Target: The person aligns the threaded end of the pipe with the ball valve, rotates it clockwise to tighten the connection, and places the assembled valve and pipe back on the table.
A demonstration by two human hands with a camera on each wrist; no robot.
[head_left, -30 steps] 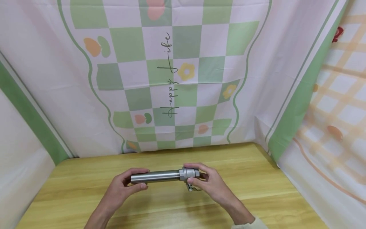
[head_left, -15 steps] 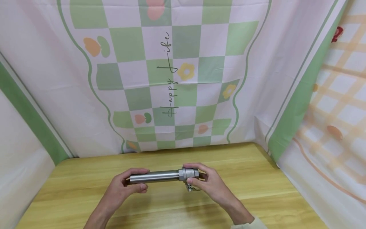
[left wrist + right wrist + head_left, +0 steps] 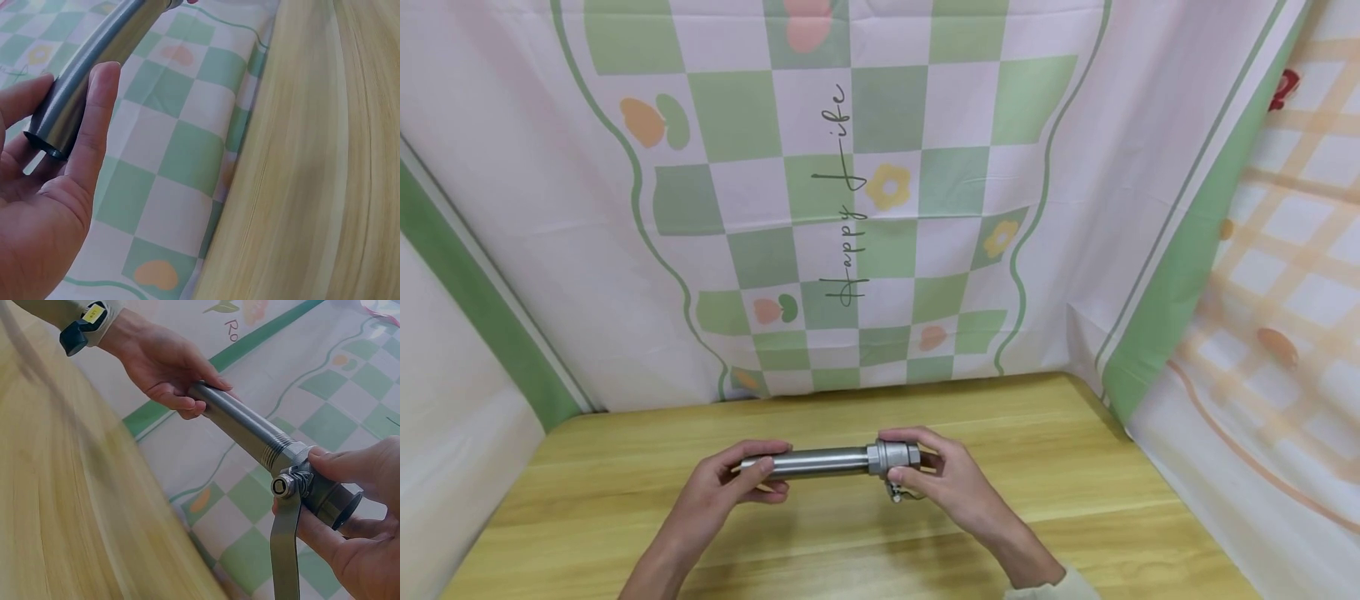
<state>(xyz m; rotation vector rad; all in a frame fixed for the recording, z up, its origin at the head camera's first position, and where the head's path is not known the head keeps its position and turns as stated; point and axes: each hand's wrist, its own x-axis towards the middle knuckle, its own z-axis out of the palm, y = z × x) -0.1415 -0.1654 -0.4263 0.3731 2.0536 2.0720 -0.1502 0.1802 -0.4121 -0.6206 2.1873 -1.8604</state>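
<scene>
A straight steel pipe (image 3: 827, 462) is joined at its threaded right end to a metal ball valve (image 3: 892, 455); both are held level above the wooden table. My left hand (image 3: 722, 483) grips the pipe's free end, thumb on the near side and fingers behind and below. In the left wrist view the open pipe end (image 3: 59, 125) shows between thumb and fingers. My right hand (image 3: 951, 479) pinches the valve body between thumb and fingers. The valve's flat lever handle (image 3: 285, 544) hangs down in the right wrist view, and some pipe thread (image 3: 275, 450) shows beside the valve.
The wooden table (image 3: 850, 550) spreads below both hands. A green-and-white checked cloth (image 3: 887, 283) hangs along its back edge, with white, green-banded cloth at the left and an orange-checked cloth (image 3: 1285, 308) at the right. A device with a yellow label (image 3: 94, 314) is strapped to the left wrist.
My left thumb has moved up from below the pipe onto its near side. The pipe and valve have shifted very slightly left; my right hand keeps its hold on the valve.
</scene>
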